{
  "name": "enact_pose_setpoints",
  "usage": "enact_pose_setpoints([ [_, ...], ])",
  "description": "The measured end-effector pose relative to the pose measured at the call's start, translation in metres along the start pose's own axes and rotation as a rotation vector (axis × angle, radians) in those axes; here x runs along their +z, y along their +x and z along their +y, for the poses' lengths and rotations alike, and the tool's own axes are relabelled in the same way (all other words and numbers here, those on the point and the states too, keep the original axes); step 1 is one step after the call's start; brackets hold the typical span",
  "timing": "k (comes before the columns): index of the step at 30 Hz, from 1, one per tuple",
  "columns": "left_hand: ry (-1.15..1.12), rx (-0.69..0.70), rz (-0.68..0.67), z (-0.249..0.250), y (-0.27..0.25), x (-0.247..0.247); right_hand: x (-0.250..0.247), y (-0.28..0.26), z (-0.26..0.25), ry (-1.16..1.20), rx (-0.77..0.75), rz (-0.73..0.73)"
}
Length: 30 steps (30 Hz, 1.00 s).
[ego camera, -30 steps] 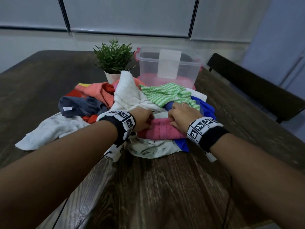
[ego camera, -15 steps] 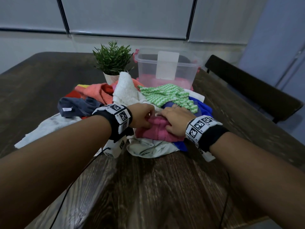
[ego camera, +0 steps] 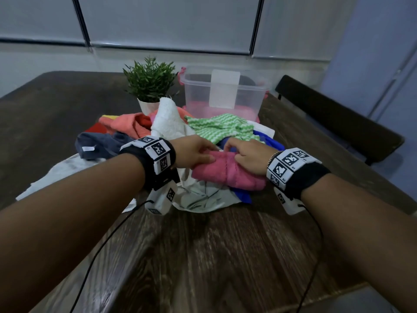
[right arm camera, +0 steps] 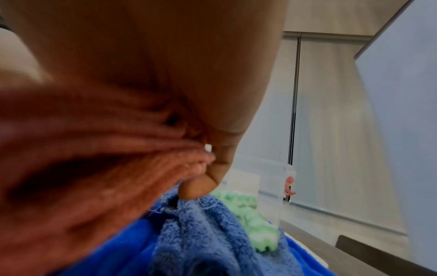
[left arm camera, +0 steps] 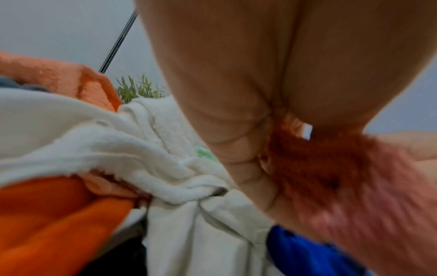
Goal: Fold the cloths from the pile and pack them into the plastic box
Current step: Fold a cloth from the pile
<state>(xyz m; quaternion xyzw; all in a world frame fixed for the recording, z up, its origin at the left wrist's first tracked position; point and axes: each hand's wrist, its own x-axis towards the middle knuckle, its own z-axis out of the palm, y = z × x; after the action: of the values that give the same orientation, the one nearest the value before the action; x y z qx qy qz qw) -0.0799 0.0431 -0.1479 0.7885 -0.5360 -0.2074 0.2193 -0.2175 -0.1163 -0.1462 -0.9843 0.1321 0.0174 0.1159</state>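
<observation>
left hand [ego camera: 194,151] and right hand [ego camera: 247,154] each pinch the far edge of a pink cloth [ego camera: 228,172] atop the pile [ego camera: 171,129], mid-fold by my read; plastic box [ego camera: 225,93] behind holds something pink, most cloths unfolded.

- pink cloth [ego camera: 228,171]: plain deep pink
- green cloth [ego camera: 220,127]: green-and-white zigzag
- towel [ego camera: 168,119]: white
- blue cloth [ego camera: 242,195]: bright blue
- dark cloth [ego camera: 101,144]: grey-blue with a white tag
- plastic box [ego camera: 225,91]: clear, white label, pink inside
- table [ego camera: 203,256]: dark brown woodgrain
</observation>
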Motion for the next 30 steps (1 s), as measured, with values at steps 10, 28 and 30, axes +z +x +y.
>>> enact_pose_setpoints([
  [10, 0.017, 0.062, -0.147, 0.060, 0.038, 0.074, -0.012, -0.044, 0.058, -0.283, 0.199, -0.211],
  [28, 0.069, 0.000, 0.037, 0.054, 0.067, 0.069, 0.028, -0.060, 0.093, -0.344, 0.504, -0.341],
  [30, 0.184, 0.005, 0.115, 0.047, 0.070, 0.062, 0.023, -0.058, 0.098, -0.330, 0.526, -0.338],
])
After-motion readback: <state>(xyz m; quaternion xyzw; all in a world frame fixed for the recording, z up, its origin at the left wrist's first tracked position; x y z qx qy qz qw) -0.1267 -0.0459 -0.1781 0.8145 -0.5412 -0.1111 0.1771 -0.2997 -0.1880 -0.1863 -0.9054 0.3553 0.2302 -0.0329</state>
